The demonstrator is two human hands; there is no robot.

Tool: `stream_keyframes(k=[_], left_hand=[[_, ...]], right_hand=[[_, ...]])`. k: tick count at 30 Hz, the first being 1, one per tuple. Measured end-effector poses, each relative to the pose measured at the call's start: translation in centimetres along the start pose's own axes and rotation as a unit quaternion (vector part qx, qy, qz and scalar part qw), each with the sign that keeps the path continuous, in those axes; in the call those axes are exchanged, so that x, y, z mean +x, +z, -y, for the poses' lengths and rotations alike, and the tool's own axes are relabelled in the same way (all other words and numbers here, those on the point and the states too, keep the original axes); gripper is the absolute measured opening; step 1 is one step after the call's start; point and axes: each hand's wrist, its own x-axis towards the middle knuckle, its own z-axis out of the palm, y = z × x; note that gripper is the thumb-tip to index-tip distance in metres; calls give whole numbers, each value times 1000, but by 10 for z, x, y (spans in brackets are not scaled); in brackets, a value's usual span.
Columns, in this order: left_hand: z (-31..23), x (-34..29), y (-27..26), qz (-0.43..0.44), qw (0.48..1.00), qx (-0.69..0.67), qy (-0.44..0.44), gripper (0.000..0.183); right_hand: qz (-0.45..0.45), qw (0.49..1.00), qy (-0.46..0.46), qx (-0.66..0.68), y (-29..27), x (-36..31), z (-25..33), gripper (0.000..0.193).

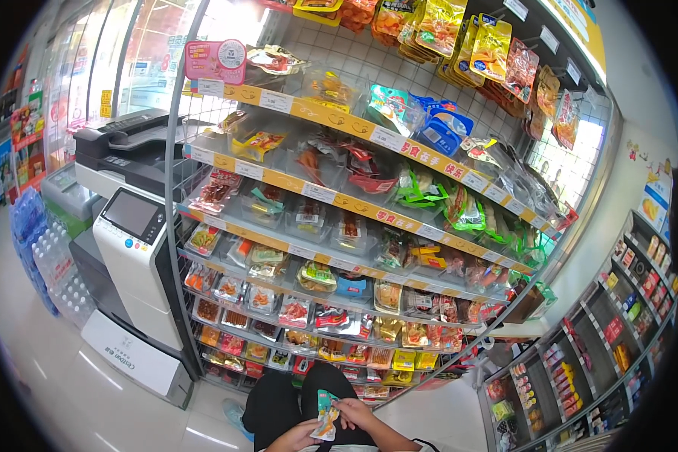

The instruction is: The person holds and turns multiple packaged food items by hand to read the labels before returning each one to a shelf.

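Low in the head view, above my dark-trousered knees, I hold a small teal and white snack packet [326,416] with an orange picture on it. My left hand [298,435] closes on its lower left edge. At the packet's right side, my right hand [355,413] grips it with bent fingers. In front of my knees stands a tall snack rack [309,252] whose tiers hold many packaged snacks. Its lower rows [328,316] of sealed packs are nearest to my hands.
A printer with a screen [132,215] stands left of the rack, beside shrink-wrapped water bottles [60,264]. More snack bags [493,49] hang on hooks at the top. Toward the right are dark shelves [580,354] of small goods. Pale floor tiles [60,377] show at lower left.
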Motion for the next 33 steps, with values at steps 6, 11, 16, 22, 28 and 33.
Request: stream_keyframes(k=[6,11,16,22,28,33], left_hand=[[-4,-6,13,1,998,52,29,39],[-9,-12,25,-64,991,115,14,47],[-17,-25,68,-26,980,177,87,39],[6,17,-43,-76,995,-18,-55,34],[7,9,6,5,1000,-12,3,29],[-14,-28,96,-75,985,119,95,28]], right_hand=[[4,1000,-19,17,-3,5,-5,36],[4,1000,-13,9,-5,6,-7,35],[7,1000,-20,-13,-10,6,-13,36],[5,998,-21,-54,-9,-5,-11,37],[12,997,-31,-75,-11,-5,-16,39],[6,996,-28,-81,-14,0,-16,38]])
